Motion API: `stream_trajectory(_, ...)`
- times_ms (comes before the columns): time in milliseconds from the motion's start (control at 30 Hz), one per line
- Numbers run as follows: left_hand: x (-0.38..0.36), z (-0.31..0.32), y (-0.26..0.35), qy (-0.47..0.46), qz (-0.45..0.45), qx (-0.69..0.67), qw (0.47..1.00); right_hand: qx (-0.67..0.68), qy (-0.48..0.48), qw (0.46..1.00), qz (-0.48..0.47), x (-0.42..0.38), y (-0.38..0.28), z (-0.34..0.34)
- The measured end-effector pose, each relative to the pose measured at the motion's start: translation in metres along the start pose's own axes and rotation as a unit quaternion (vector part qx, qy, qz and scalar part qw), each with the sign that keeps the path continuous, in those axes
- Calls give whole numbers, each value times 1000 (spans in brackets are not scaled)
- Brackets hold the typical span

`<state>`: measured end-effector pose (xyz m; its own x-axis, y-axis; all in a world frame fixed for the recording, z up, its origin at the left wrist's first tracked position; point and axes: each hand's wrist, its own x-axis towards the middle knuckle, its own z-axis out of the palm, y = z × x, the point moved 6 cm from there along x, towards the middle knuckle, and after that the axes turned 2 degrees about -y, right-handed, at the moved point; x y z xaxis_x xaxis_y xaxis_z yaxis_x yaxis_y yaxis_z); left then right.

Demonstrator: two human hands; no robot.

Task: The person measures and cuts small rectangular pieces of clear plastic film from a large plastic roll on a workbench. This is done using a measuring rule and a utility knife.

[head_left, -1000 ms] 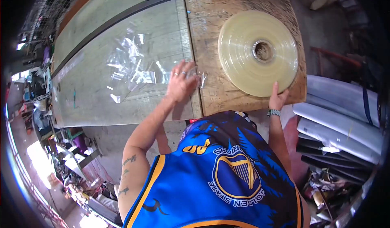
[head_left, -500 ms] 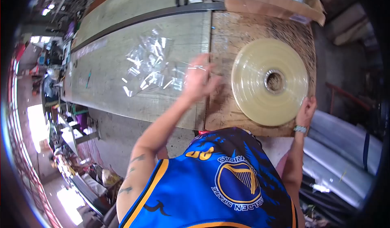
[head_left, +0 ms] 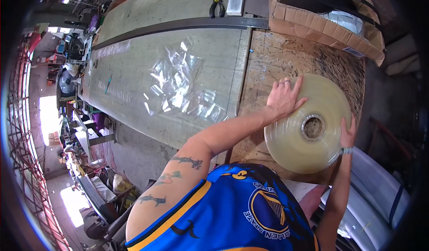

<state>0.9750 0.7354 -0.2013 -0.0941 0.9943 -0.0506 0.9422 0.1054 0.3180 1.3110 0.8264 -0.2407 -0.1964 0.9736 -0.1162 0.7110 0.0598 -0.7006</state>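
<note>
A large roll of clear, yellowish plastic film (head_left: 300, 155) lies flat on the wooden board, its round core hole facing up. My left hand (head_left: 284, 98) rests on the roll's upper left part, fingers spread and a ring on one of them. At the roll's right edge is my right hand (head_left: 348, 132), its thumb and fingers apart against the rim. Several small clear plastic pieces (head_left: 181, 79) are scattered in a loose pile on the greenish worktop, left of the roll.
A dark metal bar (head_left: 178, 27) crosses the worktop (head_left: 134, 90). Beyond it lie black-and-yellow pliers (head_left: 217, 6) and a pale metal block (head_left: 236, 0). An opened cardboard box (head_left: 313, 21) stands at the back right. Large silvery rolls (head_left: 368, 190) lie to the right, below the table.
My left hand has moved right, from above the worktop onto the roll. My right hand's fingers have opened out at the rim. The whole view has shifted.
</note>
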Motion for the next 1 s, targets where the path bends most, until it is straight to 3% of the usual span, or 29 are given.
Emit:
stream_trajectory(100,47,2,15,-63,117,-21,991,-50,71,994,63,-49,22,-9)
stream_trajectory(167,79,0,27,-111,212,-35,970,-84,95,978,165,-89,-16,-6)
stream_trajectory(200,94,1,36,-127,265,-41,955,-39,112,974,193,-108,-24,2)
stream_trajectory(267,112,12,57,-151,362,-41,919,-73,152,971,167,-147,-1,19)
stream_trajectory(300,122,18,70,-156,407,-34,899,-150,178,966,112,-165,15,32)
stream_trajectory(333,131,22,82,-158,451,-27,878,-54,235,960,139,-185,14,47)
stream_trajectory(367,139,26,95,-169,455,-14,874,43,288,943,161,-207,-2,65)
stream_trajectory(433,144,24,120,-184,459,9,869,211,286,907,224,-221,-8,84)
stream_trajectory(533,137,34,134,-156,377,-10,913,126,325,917,192,-230,-18,83)
stream_trajectory(567,131,33,127,-102,314,-30,943,123,334,917,181,-233,-17,81)
stream_trajectory(633,102,23,84,41,212,-82,973,206,331,907,159,-229,-9,89)
stream_trajectory(667,83,-2,56,-13,150,-130,980,185,332,910,164,-228,0,90)
stream_trajectory(700,62,-6,22,25,122,-172,977,164,336,911,173,-229,12,91)
stream_trajectory(733,32,-31,-9,-11,43,-158,986,144,340,911,184,-232,18,90)
stream_trajectory(767,12,-29,-42,-103,-20,-143,984,162,339,910,176,-230,8,90)
stream_trajectory(800,-12,-19,-73,-78,12,-70,994,178,341,907,171,-229,-4,89)
stream_trajectory(833,-42,-37,-83,-118,43,-29,992,149,314,920,181,-229,-6,86)
stream_trajectory(867,-71,-43,-96,-34,104,-38,993,121,287,931,188,-226,-7,82)
stream_trajectory(933,-115,-48,-110,-88,190,-82,974,29,326,932,158,-228,-8,78)
stream_trajectory(1000,-140,-33,-123,-72,251,-52,964,-29,339,928,151,-227,-13,79)
